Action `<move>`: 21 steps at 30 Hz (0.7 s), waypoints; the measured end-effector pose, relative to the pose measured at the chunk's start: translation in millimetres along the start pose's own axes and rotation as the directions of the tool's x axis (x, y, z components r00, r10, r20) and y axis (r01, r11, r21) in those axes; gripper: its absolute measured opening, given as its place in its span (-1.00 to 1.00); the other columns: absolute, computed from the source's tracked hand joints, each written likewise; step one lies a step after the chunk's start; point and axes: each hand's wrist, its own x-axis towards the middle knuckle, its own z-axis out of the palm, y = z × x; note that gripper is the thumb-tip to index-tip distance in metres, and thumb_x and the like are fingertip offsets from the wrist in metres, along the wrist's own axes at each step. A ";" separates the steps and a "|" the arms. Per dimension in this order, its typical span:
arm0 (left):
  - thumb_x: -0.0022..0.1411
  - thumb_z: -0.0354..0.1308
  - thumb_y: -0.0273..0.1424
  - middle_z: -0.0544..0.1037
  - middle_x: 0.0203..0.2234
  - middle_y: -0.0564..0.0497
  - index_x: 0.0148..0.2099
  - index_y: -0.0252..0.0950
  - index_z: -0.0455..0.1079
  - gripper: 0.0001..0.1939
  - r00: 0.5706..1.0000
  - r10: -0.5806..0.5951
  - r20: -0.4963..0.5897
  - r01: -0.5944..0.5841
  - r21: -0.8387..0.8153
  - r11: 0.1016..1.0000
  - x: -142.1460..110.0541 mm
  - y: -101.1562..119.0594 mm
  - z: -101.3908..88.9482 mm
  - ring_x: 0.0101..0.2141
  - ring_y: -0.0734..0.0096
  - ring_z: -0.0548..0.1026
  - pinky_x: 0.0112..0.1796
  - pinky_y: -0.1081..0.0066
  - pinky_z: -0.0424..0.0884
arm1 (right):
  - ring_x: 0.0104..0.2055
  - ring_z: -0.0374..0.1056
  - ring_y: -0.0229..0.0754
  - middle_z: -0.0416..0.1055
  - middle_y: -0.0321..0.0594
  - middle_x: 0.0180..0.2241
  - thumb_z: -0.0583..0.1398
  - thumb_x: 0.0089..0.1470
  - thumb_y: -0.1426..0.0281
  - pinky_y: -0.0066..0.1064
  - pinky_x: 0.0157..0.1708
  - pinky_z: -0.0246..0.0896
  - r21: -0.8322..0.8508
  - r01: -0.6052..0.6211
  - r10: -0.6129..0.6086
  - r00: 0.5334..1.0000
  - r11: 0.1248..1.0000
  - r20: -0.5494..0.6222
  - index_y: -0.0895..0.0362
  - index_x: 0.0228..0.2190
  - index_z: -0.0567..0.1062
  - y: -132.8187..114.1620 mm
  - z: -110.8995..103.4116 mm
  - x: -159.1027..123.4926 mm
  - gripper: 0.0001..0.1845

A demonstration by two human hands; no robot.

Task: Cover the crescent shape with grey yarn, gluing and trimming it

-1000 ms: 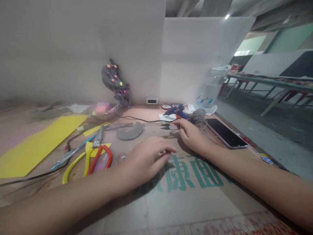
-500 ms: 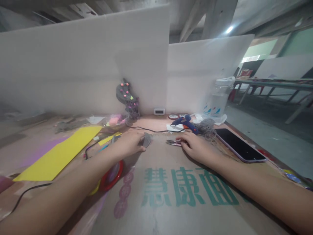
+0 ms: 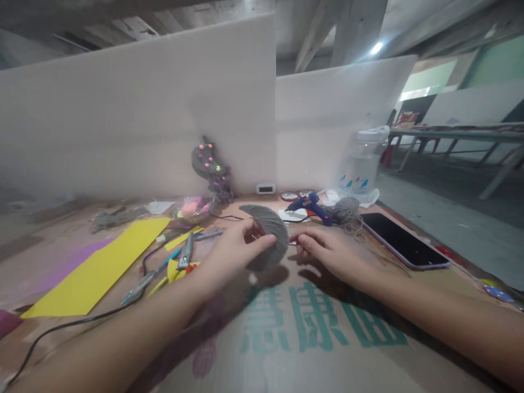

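Note:
A grey yarn-wrapped crescent [image 3: 279, 233] is pinched in my left hand [image 3: 234, 246], raised above the table with its thumb across the near face. Its curved edge faces right. My right hand [image 3: 323, 250] is closed on small thread snips [image 3: 292, 243]; only a short metal part shows beside the crescent, the rest lies hidden in the fingers. Whether the snips touch the crescent I cannot tell. Beyond my right hand lie a ball of grey yarn [image 3: 346, 212] and a blue glue gun [image 3: 313, 206].
A phone [image 3: 403, 240] lies at the right, with a water bottle [image 3: 360, 164] behind it. Yellow sheet [image 3: 98, 267], a utility knife [image 3: 186, 252] and a black cable [image 3: 61, 326] occupy the left. A decorated grey crescent [image 3: 204, 162] stands against the white panel [image 3: 143, 109].
My left hand has lifted the crescent off the table and brought it right, towards my right hand. The snips, still in my right hand, now show less.

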 end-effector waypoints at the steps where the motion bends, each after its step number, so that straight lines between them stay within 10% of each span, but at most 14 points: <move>1: 0.20 0.14 -0.15 0.48 -0.44 0.06 -0.28 -0.28 0.35 -0.72 1.000 -0.021 0.001 0.021 -0.133 0.991 -2.8 -1.1 9.9 -0.45 0.43 0.41 -0.45 0.46 0.29 | -0.42 0.37 -0.17 0.42 -0.21 -0.49 -0.01 0.24 0.12 -0.36 -0.37 0.29 0.093 -0.056 0.048 0.995 0.994 0.086 0.14 -0.43 0.43 -6.5 3.1 -2.7 -0.58; 6: 0.15 0.19 -0.15 0.38 -0.55 0.12 -0.32 -0.30 0.31 -0.70 0.991 -0.130 0.006 0.125 -0.313 0.941 -13.2 -12.8 38.3 -0.54 0.49 0.32 -0.53 0.50 0.21 | -0.47 0.29 -0.25 0.36 -0.29 -0.52 0.18 0.08 0.20 -0.45 -0.46 0.20 0.203 -0.151 0.086 0.951 0.968 0.298 0.14 -0.45 0.38 -16.5 14.4 -8.2 -0.75; 21: 0.16 0.15 -0.19 0.37 -0.59 0.13 -0.46 -0.30 0.33 -0.71 0.990 -0.124 0.063 0.132 -0.161 0.978 -14.1 -7.5 31.8 -0.54 0.51 0.32 -0.52 0.50 0.21 | -0.57 0.19 -0.33 0.29 -0.34 -0.59 0.21 0.06 0.18 -0.50 -0.62 0.09 0.272 -0.191 0.139 0.970 0.943 0.200 0.11 -0.52 0.38 -12.0 14.7 -9.5 -0.72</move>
